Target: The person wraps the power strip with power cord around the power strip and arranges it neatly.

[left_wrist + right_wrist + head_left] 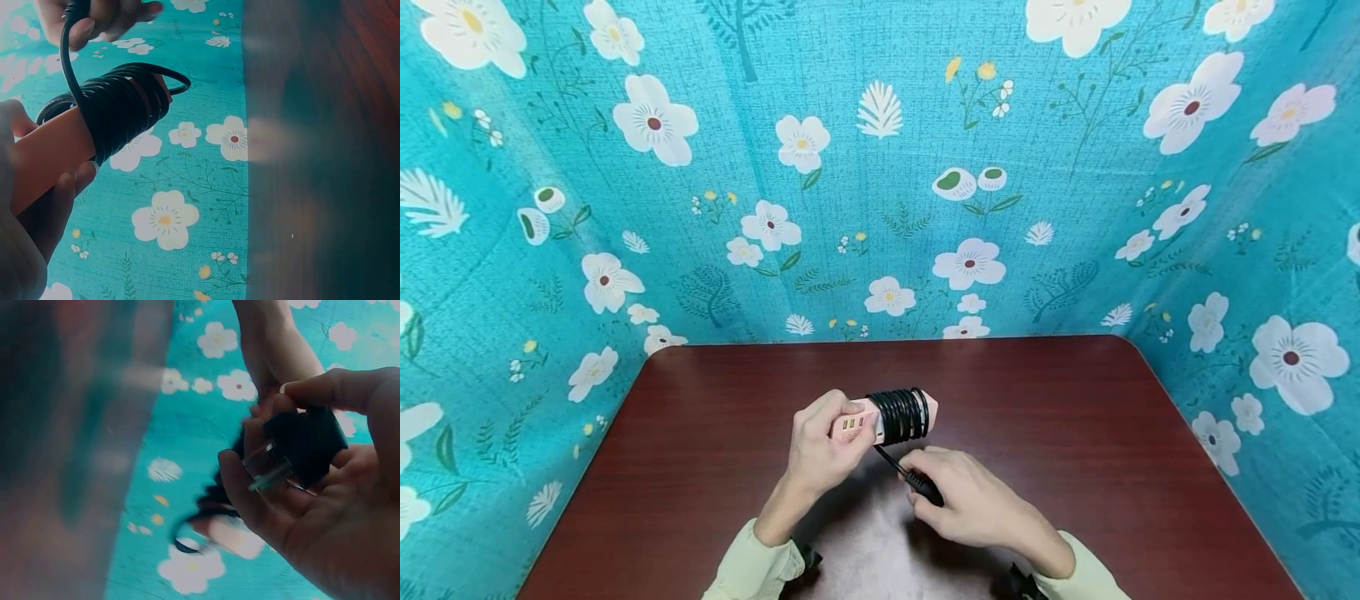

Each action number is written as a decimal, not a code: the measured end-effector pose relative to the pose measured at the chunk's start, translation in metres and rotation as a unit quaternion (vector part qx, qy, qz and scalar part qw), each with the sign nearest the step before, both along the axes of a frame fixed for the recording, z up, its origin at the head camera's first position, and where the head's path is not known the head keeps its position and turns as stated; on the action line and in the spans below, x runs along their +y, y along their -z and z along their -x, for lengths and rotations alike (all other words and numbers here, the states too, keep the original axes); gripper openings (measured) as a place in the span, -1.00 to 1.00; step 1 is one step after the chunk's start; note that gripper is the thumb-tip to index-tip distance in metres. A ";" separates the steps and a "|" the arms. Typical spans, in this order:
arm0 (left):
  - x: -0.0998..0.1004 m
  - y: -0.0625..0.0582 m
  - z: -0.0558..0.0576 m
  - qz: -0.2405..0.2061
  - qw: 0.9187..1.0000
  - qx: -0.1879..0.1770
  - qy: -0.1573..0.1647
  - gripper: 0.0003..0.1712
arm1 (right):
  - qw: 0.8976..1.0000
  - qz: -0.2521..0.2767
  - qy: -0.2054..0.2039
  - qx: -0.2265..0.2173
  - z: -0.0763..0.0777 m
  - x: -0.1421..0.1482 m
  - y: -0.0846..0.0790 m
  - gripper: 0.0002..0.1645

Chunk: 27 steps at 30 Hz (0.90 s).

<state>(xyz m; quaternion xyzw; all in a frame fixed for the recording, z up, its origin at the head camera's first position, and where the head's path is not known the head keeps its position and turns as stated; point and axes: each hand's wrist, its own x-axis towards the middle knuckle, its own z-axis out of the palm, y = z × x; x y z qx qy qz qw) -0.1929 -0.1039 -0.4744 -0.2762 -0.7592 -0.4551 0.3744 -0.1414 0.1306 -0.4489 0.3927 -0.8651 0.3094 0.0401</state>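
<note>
A pink power strip (847, 428) with several slots on its near end is gripped by my left hand (822, 443) above the table. Its black cord (898, 417) is wound round the far part of the strip in several turns, and one loop (181, 82) stands out loosely at the far end in the left wrist view. From the coil, a short free length runs down to my right hand (970, 497). That hand holds the black plug (309, 447) at the cord's end, its metal prongs (270, 478) showing in the right wrist view.
Under both hands is a dark reddish-brown table (700, 450). Blue cloth with white flowers (850, 208) hangs behind it and along both sides. Black straps (1021, 583) sit at the wrists, beside pale sleeves (756, 562).
</note>
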 end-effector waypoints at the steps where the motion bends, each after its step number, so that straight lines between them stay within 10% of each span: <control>1: 0.000 0.001 0.000 0.003 1.000 -0.002 0.000 -0.75 | 1.000 -0.012 0.004 0.025 0.000 0.001 -0.003 -0.74; 9: 0.000 0.003 -0.003 0.022 1.000 -0.011 0.007 -0.71 | 0.988 -0.054 0.006 0.143 0.001 0.004 -0.018 -0.74; 27: 0.004 0.003 -0.002 0.094 0.995 -0.008 0.019 -0.72 | 0.988 -0.013 -0.021 0.154 0.018 0.013 -0.021 -0.76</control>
